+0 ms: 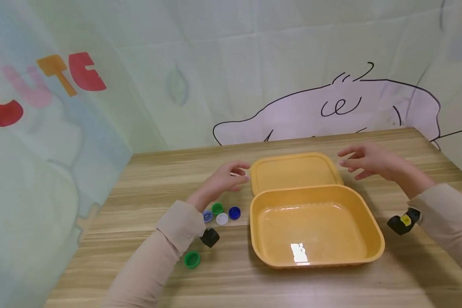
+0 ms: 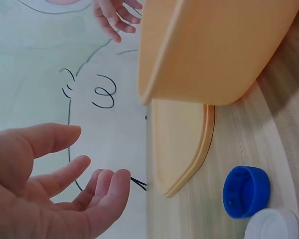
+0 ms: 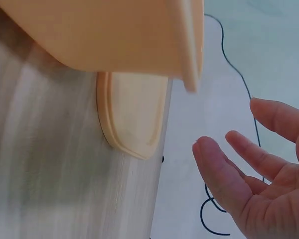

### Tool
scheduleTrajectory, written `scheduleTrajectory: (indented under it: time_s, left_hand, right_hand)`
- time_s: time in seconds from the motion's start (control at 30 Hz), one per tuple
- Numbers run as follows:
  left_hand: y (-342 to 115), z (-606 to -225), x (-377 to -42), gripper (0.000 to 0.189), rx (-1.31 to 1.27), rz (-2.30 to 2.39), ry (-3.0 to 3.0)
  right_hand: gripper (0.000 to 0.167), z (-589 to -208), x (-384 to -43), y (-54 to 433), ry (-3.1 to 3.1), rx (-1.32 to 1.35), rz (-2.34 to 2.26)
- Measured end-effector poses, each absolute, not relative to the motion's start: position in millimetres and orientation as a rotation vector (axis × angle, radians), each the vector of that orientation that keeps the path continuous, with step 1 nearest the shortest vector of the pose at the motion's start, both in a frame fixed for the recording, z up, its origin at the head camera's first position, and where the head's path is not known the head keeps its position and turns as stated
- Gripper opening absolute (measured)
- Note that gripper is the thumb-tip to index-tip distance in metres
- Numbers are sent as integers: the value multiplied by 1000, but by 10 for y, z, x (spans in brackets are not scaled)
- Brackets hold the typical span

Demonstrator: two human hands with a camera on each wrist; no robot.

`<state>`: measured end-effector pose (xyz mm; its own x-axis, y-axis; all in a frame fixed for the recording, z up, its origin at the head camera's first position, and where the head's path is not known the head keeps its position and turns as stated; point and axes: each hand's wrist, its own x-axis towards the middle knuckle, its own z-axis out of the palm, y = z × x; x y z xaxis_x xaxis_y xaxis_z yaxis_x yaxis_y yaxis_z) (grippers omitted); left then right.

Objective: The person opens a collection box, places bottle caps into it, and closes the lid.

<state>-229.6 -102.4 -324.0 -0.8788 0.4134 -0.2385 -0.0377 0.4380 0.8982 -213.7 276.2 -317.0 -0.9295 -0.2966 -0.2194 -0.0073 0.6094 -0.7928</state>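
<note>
Left hand [image 1: 225, 177], right hand [image 1: 371, 160]: loosely spread, holding nothing, either side of lid [image 1: 296, 173]; lid off, flat just behind box [image 1: 312, 231]; five caps [image 1: 235, 213] outside, left of box, none seen inside

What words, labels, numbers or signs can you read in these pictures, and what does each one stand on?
"CUTE": large coloured letters on the cloth at the back.
Light-blue cap: a darker shape inside, too small to tell whether it is lettering.
Box and lid: no text seen.
No other text can be read.
</note>
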Motion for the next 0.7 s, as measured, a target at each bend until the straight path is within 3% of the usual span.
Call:
scheduleTrajectory:
  time_s: [0.37,0.7]
  left_hand:
    - [-1490,-3083,-1924,41,333,1342,2330]
    - [-1754,-3182,-1871,40,437,1356,2387]
  right_hand:
    - [58,-3226,-1724,2800,2439,-175,-1221]
    - [59,-3376,-1509,2736,2314,-123,-1325]
